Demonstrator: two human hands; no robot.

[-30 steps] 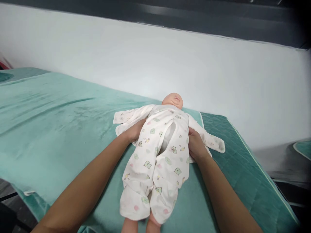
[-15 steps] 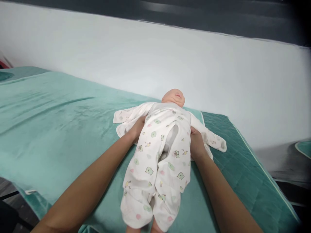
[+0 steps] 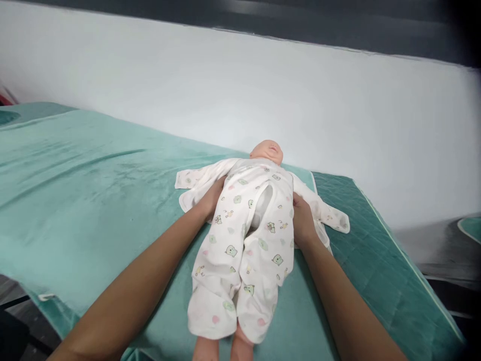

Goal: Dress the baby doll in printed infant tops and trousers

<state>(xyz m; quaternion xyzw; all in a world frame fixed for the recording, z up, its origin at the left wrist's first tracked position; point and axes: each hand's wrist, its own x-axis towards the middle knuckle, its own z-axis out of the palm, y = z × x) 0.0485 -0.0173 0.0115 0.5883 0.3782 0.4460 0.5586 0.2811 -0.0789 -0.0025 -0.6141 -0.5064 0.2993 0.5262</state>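
Lying under everything here is a big green velvety cover [image 3: 93, 220], with a baby doll [image 3: 266, 150] on its back in the middle, head far, shins near. My guess is it's pointed that way so both sides are equally easy to get at. White split-crotch pants [image 3: 233, 240] with little green critters run from high on its torso to the shins, and a white long-sleeved top [image 3: 205, 178] fans out left and right, probably to leave the sides clear. The left hand [image 3: 214, 198] and right hand [image 3: 303, 220] sit one each side of the pants' upper part, which I'd say keeps it even. Both curl in, but the fingers are hidden by cloth, so can't tell if they're pinching it or spread flat

Around that: a white wall [image 3: 150, 85] right behind the head, so not much room on the far side; a darker quilted mat [image 3: 368, 265] to the right; and some dark object [image 3: 13, 333] down at the near left. The top's loose flaps lie beside both hands and kinda crowd them
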